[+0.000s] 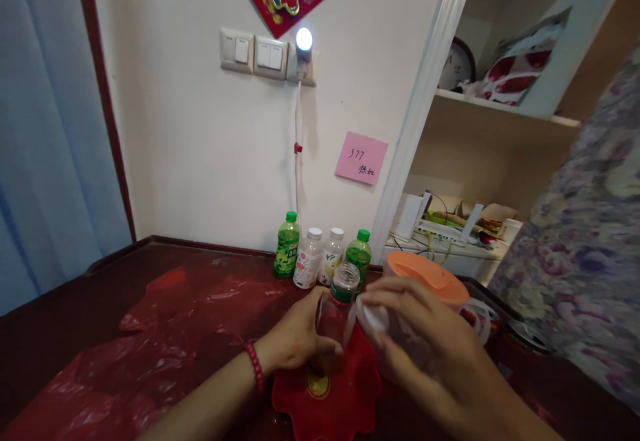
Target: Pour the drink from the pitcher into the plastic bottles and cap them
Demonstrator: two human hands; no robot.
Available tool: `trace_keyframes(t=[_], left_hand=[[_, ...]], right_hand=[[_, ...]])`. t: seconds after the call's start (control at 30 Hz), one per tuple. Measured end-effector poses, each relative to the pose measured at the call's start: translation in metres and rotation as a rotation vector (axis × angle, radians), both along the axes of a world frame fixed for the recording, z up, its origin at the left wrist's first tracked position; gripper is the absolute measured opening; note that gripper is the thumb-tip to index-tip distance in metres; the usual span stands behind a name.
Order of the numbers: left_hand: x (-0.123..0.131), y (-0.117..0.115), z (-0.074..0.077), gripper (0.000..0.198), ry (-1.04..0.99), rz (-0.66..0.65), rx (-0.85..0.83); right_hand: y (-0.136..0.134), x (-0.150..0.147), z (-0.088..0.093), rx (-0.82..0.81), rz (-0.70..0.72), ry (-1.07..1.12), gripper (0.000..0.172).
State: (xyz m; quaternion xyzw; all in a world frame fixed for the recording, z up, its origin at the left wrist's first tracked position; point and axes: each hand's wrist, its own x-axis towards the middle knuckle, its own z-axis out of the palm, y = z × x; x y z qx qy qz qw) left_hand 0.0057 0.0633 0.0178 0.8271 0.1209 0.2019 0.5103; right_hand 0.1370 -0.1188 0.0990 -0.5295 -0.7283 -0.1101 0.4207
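My left hand (300, 334), with a red bead bracelet at its wrist, is wrapped round a clear bottle (336, 318). The bottle stands upright with its mouth uncapped, over a red scalloped tray (345, 401). Just right of the bottle, my right hand (425, 341) has its fingers closed on a white cap (375, 318). The cap is apart from the bottle mouth. Behind are a green bottle (287, 246), a white bottle with red print (309, 259), a white bottle with yellow print (332, 256) and another green bottle (359, 251), all capped.
A container with an orange lid (427, 277) sits behind my right hand. Crumpled red plastic (165, 334) covers the left part of the dark red table (200, 249). A white cable (297, 181) hangs down the wall behind the bottles. Shelves stand at the right.
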Motion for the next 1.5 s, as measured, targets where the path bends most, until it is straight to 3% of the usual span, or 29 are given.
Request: trace_keyframes(t=[0.1,0.33,0.73,1.13,1.4,1.5], left_hand=[[-0.001,0.0,0.001,0.07,-0.023,0.043,-0.016],[0.0,0.004,-0.005,0.074,-0.029,0.068,0.001],[0.0,0.001,-0.003,0.074,-0.024,0.06,-0.017],[0.0,0.001,-0.002,0.074,-0.007,0.068,-0.007],[-0.002,0.0,-0.001,0.073,0.019,0.092,-0.023],[-0.003,0.0,-0.001,0.075,0.028,0.092,-0.035]], right_hand=[[0.025,0.011,0.024,-0.009,-0.051,-0.057,0.03],[0.06,0.023,0.015,-0.162,-0.04,-0.063,0.032],[0.062,0.022,0.026,-0.268,-0.061,-0.064,0.033],[0.059,0.022,0.016,-0.258,-0.108,-0.052,0.025],[0.054,0.021,0.018,-0.28,-0.109,-0.118,0.037],[0.057,0.02,0.02,-0.284,-0.17,-0.124,0.024]])
